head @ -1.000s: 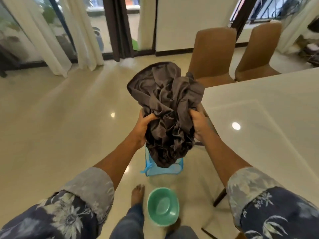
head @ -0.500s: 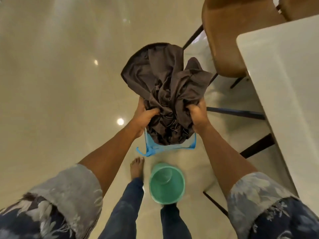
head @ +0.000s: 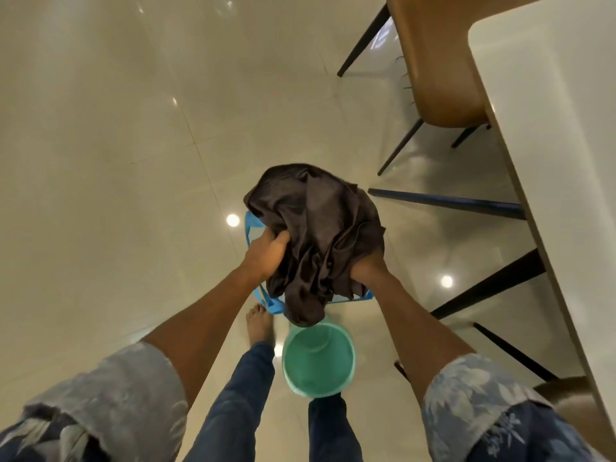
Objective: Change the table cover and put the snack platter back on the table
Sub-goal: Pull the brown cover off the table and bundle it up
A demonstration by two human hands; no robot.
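Head view finding: your left grip (head: 266, 253) and right grip (head: 366, 270) are both clenched into the bunched dark table cover (head: 320, 235), one on each flank, which keeps the loose fabric gathered in one bundle. The cover hangs directly above the blue basket (head: 270, 303) on the floor. Its lowest fold droops past the basket's near rim toward the green bucket (head: 316, 358); whether it touches either cannot be told. Judgement: you hold it there to drop it into the basket as the discarded cover. The bucket stands just beside the basket, by your feet, and could catch that trailing fold. The tabletop (head: 550, 145) lies to your right, with its dark legs and a tan chair (head: 440, 68) near. No snack platter is in view.
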